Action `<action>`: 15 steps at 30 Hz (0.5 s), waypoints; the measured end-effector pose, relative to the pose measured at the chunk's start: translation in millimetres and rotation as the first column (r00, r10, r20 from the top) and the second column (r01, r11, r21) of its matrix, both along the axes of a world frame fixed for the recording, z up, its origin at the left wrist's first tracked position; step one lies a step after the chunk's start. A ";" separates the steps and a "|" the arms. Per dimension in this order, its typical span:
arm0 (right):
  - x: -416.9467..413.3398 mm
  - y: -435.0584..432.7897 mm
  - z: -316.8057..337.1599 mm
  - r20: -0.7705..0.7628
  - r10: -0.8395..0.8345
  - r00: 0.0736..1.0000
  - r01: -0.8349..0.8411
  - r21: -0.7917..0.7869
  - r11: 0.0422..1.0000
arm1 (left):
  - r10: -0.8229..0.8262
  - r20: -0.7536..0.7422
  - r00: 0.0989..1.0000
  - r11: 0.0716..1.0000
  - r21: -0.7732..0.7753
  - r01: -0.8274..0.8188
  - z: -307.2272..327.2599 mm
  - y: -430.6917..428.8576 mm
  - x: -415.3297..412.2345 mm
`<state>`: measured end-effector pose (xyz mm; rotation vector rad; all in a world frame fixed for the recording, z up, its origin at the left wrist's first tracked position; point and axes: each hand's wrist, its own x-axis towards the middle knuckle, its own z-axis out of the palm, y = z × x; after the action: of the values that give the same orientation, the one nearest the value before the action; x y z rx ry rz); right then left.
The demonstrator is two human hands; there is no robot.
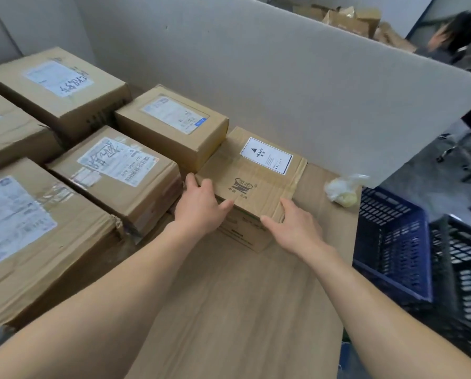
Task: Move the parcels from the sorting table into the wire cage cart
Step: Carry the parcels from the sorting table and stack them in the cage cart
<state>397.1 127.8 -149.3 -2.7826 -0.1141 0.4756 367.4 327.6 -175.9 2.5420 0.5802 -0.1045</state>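
Clasping the HEAVY-labelled parcel (252, 170) at its near corners, my left hand (199, 206) and right hand (294, 228) each curl over an edge; it sits between them on the sorting table (229, 296). I judge it weighty, stiff cardboard, so I'd shift lower, under the base

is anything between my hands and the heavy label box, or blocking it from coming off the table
Nothing between them: the left hand and right hand grip the HEAVY-labelled box at its near corners. A neighbouring parcel sits tight against its left side. The wire cage cart is out of view, so that path is unknown.
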 end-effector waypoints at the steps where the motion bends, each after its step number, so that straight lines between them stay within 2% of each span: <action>1: 0.8 -0.1 -0.6 -0.003 -0.013 1.000 0.013 0.040 0.999 | 0.010 0.007 1.000 1.000 -0.012 -0.010 0.8 -0.1 2.0; 6: 1.4 -4.2 -3.2 0.019 -0.101 0.995 0.097 0.161 0.982 | 0.014 0.017 1.000 1.000 -0.027 -0.013 1.7 -7.0 0.9; 15: -29.7 -40.7 2.2 0.031 -0.109 0.994 0.104 0.141 0.985 | 0.040 -0.009 0.999 0.999 -0.013 -0.040 2.9 -42.3 -42.6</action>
<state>367.4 87.1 -147.1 -2.6453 -0.0065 0.3723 324.8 285.3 -173.0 2.5166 0.6319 -0.1047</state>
